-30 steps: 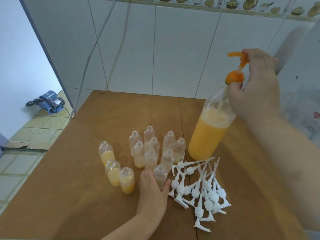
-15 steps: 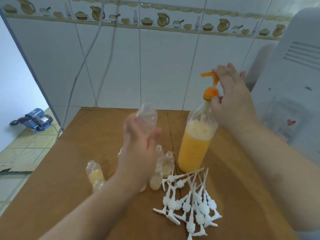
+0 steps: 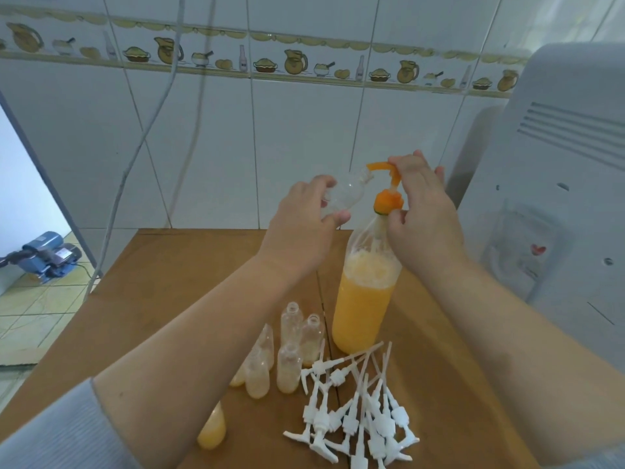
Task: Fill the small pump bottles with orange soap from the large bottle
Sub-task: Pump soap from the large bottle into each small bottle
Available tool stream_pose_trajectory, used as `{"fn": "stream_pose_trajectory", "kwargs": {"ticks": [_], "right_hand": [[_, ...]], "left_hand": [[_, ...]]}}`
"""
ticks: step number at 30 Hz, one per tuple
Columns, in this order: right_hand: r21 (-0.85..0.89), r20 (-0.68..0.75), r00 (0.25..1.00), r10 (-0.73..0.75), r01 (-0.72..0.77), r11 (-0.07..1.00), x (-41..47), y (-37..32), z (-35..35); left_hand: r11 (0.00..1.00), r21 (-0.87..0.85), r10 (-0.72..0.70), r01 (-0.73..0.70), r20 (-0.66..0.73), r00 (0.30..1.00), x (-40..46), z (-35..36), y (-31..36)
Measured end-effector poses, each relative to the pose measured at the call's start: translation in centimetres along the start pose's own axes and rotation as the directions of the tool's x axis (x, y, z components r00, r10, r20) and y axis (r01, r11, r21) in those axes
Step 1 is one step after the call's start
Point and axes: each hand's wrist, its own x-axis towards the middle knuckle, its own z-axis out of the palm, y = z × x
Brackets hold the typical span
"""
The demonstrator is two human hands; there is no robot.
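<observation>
sleeve (image 3: 61, 431): grey-blue, pushed up | forearms, hands bare

Bench (image 3: 142, 299): matt brown board, smooth, with a visible seam. Large bottle (image 3: 363, 306): clear, thin plastic, glossy, holding opaque orange soap with foam on top. Pump head (image 3: 389, 198): orange plastic. Small bottles (image 3: 291, 360): clear, glossy plastic. Loose pumps (image 3: 355, 418): white plastic, smooth, semi-matt. Wall tiles (image 3: 304, 147): white glazed ceramic, glossy, with a printed border. Sleeve (image 3: 57, 431): grey knitted cloth, matt.
</observation>
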Motion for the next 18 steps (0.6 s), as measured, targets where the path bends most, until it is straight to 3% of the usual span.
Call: {"fn": "stream_pose_trajectory", "kwargs": {"ticks": [10,18], "right_hand": [[0.063,-0.076,0.997,0.023,-0.018,0.998,-0.6,-0.2,1.1],[0.089,-0.008,0.999,0.033,-0.032,0.995,-0.7,-0.8,0.5]], "left_hand": [[0.976,0.191,0.109,-0.104,-0.016,0.994,0.7,-0.8,0.4],[0.908,0.375,0.193,-0.186,0.019,0.981,0.9,-1.8,0.7]]}}
